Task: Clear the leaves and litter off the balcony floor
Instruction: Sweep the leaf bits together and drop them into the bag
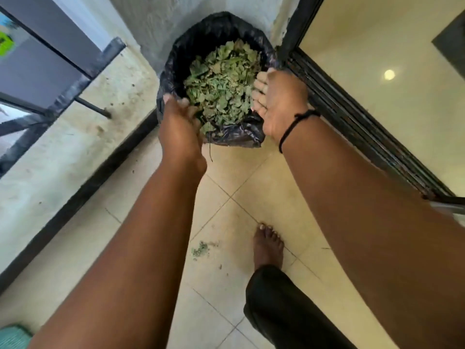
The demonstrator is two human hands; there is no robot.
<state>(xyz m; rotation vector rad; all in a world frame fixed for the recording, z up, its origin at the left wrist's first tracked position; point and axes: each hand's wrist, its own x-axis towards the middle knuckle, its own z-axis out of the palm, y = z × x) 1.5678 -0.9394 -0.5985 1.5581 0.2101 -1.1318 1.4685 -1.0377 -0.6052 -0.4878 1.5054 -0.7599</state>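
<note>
A black bin bag (234, 136) stands in the far corner of the tiled balcony floor (251, 177), its mouth wide and filled with green and brown leaves (221, 86). My left hand (180, 127) is at the bag's left rim, thumb on the plastic and fingers curled over the edge into the leaves. My right hand (279, 102), with a black cord round the wrist, lies at the right rim, its fingers fairly straight and side by side against the leaves. A small clump of leaf crumbs (200, 249) lies on the tiles near me.
My bare foot (268, 245) stands right of the crumbs. A dark sliding-door track (352, 127) runs along the right side. On the left are a low stained ledge (75, 147) and a metal railing (75, 79). A teal object (12, 336) shows at bottom left.
</note>
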